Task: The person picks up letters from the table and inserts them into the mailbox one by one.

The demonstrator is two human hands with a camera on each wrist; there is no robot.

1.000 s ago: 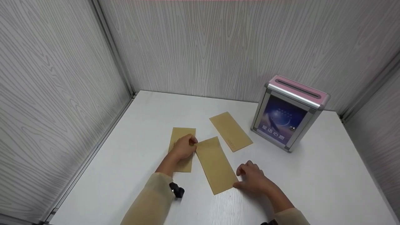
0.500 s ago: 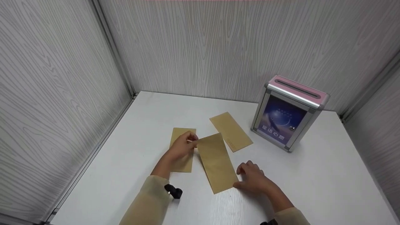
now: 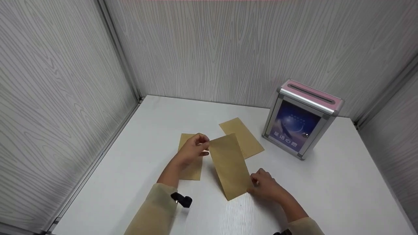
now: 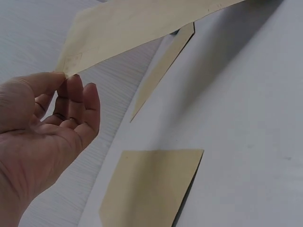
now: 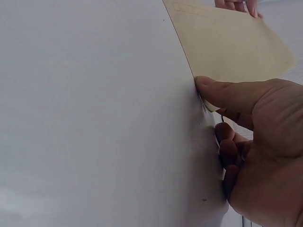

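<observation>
While the white table (image 3: 326,182) is bounded by panel walls on three sides, free room is left ahead toward the pink slotted box (image 3: 302,119). The middle envelope (image 3: 230,164), flat a second ago, is now raised off the table, so it is judged picked up. It is pinched at its far corner by the left hand (image 3: 192,150) and at its near corner by the right hand (image 3: 265,186), above two flat envelopes (image 3: 249,142).

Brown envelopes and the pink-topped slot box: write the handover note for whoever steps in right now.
Left hand pinches the far corner of the middle envelope; right hand pinches its near corner. That envelope is raised off the white table.
Two other envelopes lie flat: one under the left hand, one toward the box.
The slot box stands at the right rear, slot on top.
Done: one envelope picked up. Left: judging by the layout, it likely goes into the slot, then the other two.
</observation>
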